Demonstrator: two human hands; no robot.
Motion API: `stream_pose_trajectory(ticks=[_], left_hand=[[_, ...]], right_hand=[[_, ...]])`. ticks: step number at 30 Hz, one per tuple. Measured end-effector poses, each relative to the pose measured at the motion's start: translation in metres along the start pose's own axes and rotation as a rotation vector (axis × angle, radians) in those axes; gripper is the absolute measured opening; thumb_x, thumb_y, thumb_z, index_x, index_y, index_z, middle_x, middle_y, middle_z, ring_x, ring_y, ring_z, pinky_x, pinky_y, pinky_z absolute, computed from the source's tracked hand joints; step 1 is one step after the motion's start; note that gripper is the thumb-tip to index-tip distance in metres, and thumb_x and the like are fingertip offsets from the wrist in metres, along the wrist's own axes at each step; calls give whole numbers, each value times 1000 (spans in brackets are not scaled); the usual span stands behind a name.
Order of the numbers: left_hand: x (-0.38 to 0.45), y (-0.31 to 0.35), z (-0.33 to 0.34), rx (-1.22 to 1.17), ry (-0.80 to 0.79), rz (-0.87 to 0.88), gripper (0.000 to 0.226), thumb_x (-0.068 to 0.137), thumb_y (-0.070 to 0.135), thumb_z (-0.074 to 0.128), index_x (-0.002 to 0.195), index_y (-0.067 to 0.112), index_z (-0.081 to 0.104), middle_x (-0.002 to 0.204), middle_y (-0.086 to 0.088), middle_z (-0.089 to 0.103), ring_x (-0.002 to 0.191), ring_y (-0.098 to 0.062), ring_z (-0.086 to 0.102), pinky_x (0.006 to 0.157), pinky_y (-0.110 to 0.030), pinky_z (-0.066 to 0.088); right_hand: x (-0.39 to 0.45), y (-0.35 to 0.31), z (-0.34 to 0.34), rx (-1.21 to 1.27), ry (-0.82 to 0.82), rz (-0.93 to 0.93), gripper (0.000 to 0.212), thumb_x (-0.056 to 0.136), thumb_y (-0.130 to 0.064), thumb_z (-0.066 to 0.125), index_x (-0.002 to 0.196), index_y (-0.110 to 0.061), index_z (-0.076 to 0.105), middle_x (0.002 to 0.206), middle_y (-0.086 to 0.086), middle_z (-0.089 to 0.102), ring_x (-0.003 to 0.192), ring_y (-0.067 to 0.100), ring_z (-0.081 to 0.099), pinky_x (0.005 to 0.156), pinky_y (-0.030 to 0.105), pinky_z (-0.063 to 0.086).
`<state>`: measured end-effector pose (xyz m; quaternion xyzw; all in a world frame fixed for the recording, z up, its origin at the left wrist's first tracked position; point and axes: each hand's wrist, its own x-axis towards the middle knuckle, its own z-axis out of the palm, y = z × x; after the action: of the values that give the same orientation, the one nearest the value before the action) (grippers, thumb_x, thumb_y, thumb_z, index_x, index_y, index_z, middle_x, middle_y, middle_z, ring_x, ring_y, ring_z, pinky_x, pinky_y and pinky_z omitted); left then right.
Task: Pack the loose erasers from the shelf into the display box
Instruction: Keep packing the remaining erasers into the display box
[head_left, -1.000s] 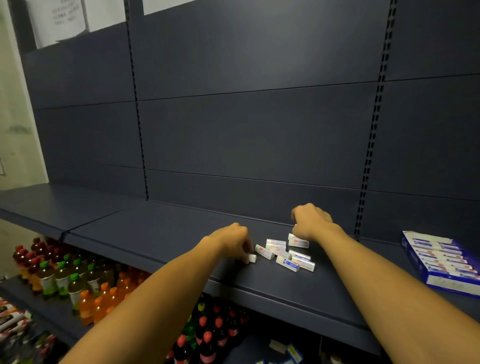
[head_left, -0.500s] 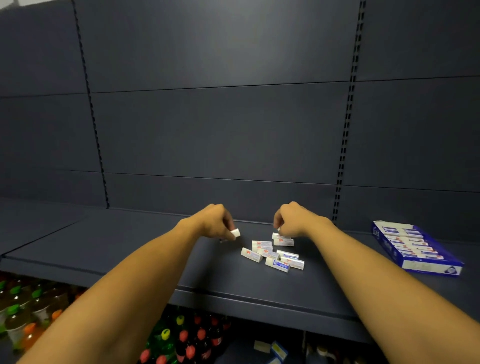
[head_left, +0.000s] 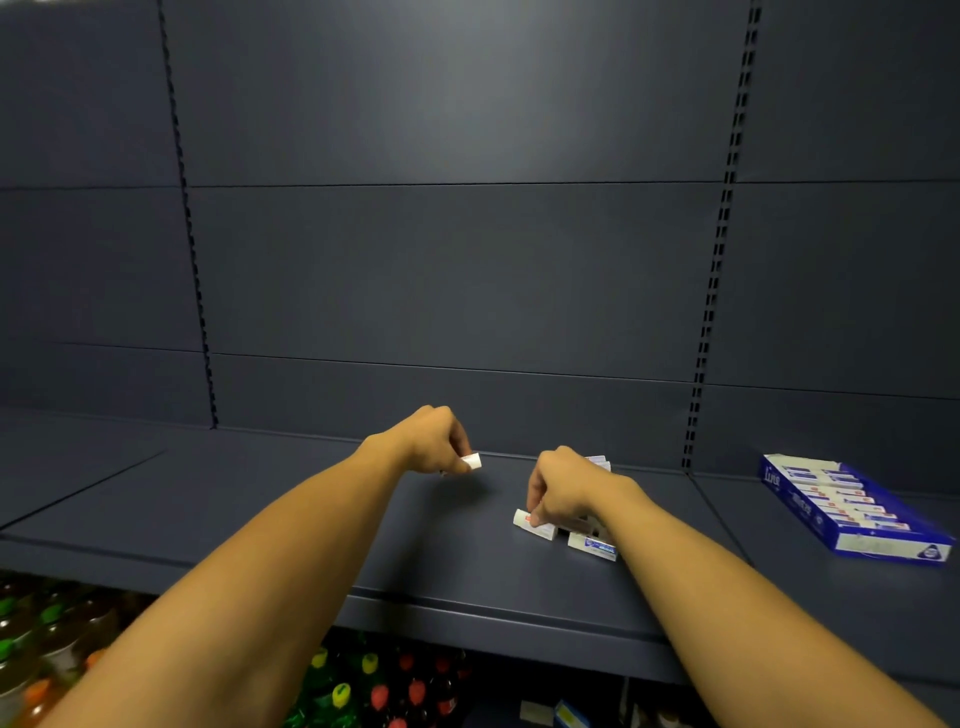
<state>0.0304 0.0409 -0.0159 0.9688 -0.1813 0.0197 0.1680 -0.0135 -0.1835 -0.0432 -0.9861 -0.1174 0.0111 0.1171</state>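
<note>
My left hand (head_left: 434, 441) hovers above the dark shelf (head_left: 311, 519) and pinches a small white eraser (head_left: 471, 461). My right hand (head_left: 563, 486) is down on the pile of loose erasers (head_left: 592, 545); its fingertips pinch the leftmost white eraser (head_left: 535, 526) of the pile. The hand hides most of the pile; one eraser (head_left: 597, 461) shows behind it. The blue display box (head_left: 852, 514) lies on the shelf at the far right, open on top, with a row of erasers inside.
The shelf's front edge (head_left: 467, 613) runs across below my forearms. Bottles with coloured caps (head_left: 379, 691) stand on the lower shelf, more bottles (head_left: 31, 639) at lower left. A dark back panel (head_left: 467, 260) rises behind the shelf.
My left hand lifted an eraser off the shelf and holds it up. My right hand came forward from the back of the pile to the front left eraser. The view has shifted.
</note>
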Motion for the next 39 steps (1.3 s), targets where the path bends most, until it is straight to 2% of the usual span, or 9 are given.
stream_pose_trajectory(ticks=[3, 7, 11, 17, 22, 24, 27, 32, 39], left_hand=[[-1, -8, -1, -11, -9, 2, 16, 85, 22, 78, 100, 18, 78, 84, 8, 71, 77, -8, 64, 72, -23, 47], [-2, -17, -1, -8, -11, 12, 18, 84, 22, 78, 102, 17, 79, 89, 4, 74, 78, -8, 65, 71, -21, 47], [-2, -21, -1, -10, -12, 20, 18, 83, 22, 79, 101, 18, 79, 90, 4, 75, 80, -10, 67, 71, -22, 47], [-5, -21, -6, 15, -17, 72, 19, 82, 22, 79, 101, 20, 79, 92, 7, 73, 82, -9, 67, 73, -22, 49], [-2, -16, -16, 10, 44, 104, 15, 78, 22, 81, 93, 24, 80, 85, 9, 73, 81, -10, 68, 70, -24, 52], [2, -11, -18, 9, 66, 124, 14, 77, 24, 81, 91, 25, 79, 82, 10, 72, 80, -10, 67, 67, -24, 51], [8, 1, -19, 21, 90, 159, 15, 78, 25, 81, 93, 24, 79, 84, 9, 71, 80, -12, 68, 71, -29, 56], [19, 28, -10, 96, 85, 225, 21, 80, 30, 79, 100, 23, 77, 92, 6, 71, 83, -16, 67, 77, -37, 60], [29, 77, 10, 148, 55, 364, 21, 83, 32, 77, 101, 22, 76, 90, 6, 69, 81, -13, 65, 76, -36, 60]], right_hand=[[0, -5, 1, -29, 9, 22, 10, 72, -25, 84, 79, -19, 78, 87, -3, 72, 81, 19, 70, 77, 40, 62], [-3, -13, -1, -49, -21, 35, 9, 72, -20, 84, 78, -18, 78, 87, -1, 72, 81, 21, 70, 74, 39, 62], [-3, -21, 2, -88, 2, 29, 10, 70, -14, 75, 78, -19, 78, 87, -2, 71, 81, 23, 69, 68, 34, 61], [-4, -28, 0, -121, 42, 19, 9, 70, -18, 75, 79, -20, 76, 89, -4, 70, 81, 21, 66, 61, 27, 50], [-4, -30, -27, -92, 174, -14, 12, 75, -22, 74, 86, -23, 71, 96, -1, 68, 88, 23, 66, 80, 37, 57], [-7, -28, -39, -104, 225, -10, 15, 76, -21, 74, 90, -24, 71, 98, 0, 67, 89, 24, 66, 81, 37, 56], [-15, -19, -52, -142, 268, 22, 16, 78, -19, 75, 93, -23, 73, 97, 0, 68, 87, 23, 65, 76, 36, 56], [-40, 3, -57, -177, 298, 131, 14, 77, -19, 73, 87, -26, 68, 92, -4, 67, 85, 21, 64, 71, 32, 51], [-81, 33, -51, -176, 320, 278, 13, 80, -18, 72, 88, -26, 67, 90, -4, 66, 81, 18, 62, 65, 29, 45]])
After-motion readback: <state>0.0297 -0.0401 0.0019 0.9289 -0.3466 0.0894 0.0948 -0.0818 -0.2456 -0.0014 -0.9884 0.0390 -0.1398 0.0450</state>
